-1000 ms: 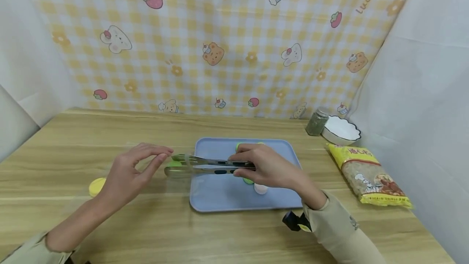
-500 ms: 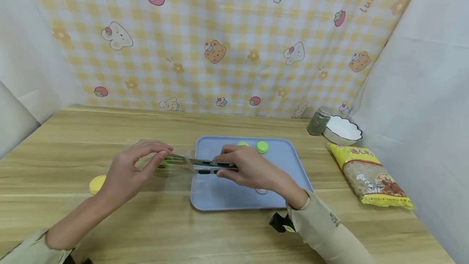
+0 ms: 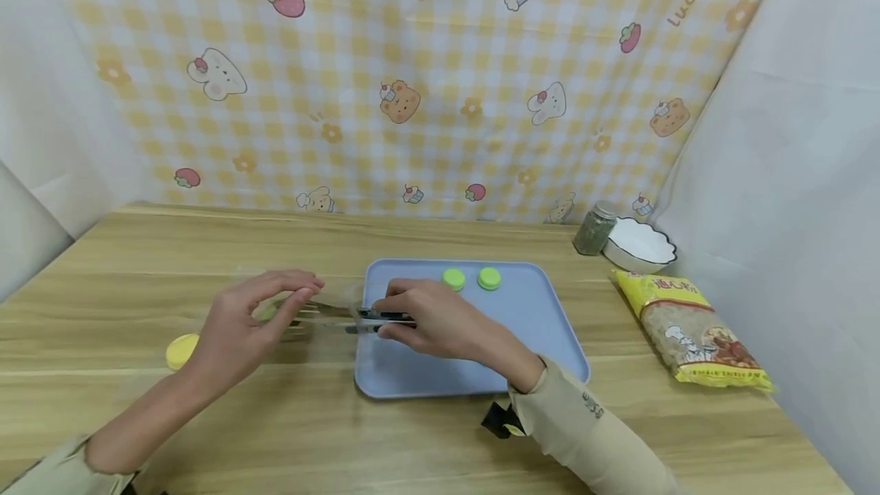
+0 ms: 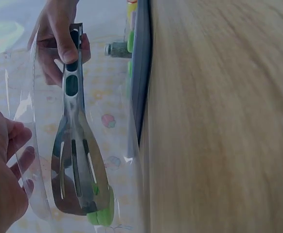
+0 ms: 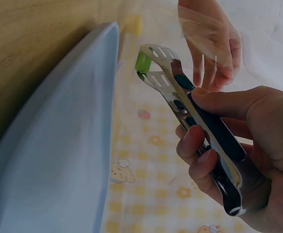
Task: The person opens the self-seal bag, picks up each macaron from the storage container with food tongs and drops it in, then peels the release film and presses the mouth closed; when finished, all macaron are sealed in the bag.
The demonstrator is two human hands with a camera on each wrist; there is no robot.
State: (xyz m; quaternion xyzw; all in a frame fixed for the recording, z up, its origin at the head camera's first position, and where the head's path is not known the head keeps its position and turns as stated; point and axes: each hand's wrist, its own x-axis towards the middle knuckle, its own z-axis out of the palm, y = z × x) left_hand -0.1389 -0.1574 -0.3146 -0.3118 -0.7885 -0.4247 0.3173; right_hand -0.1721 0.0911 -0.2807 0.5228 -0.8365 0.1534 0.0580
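Observation:
My right hand (image 3: 443,321) grips metal tongs (image 5: 226,174) with dark inlays on the handles. A green macaron-like round (image 5: 143,62) is held between the slotted tong heads. The tongs point left, their heads inside a clear plastic bag (image 4: 25,104). My left hand (image 3: 241,327) pinches the bag's upper edge between thumb and fingers. On the blue tray (image 3: 385,382), two more green rounds (image 3: 489,278) lie near the back edge. A yellow round (image 3: 182,351) is beside the left wrist; whether it lies inside the bag is hard to tell.
On the right stand a glass jar of dried herbs (image 3: 595,229) and a white scalloped dish (image 3: 639,244). A yellow food packet (image 3: 694,334) lies in front of them. Behind the wooden table (image 3: 289,434) hangs a checked cloth (image 3: 447,44).
My right hand has moved left, taking the tongs and the green round deeper into the bag. The back green rounds have come into sight; the front ones are now hidden. My left hand stays put.

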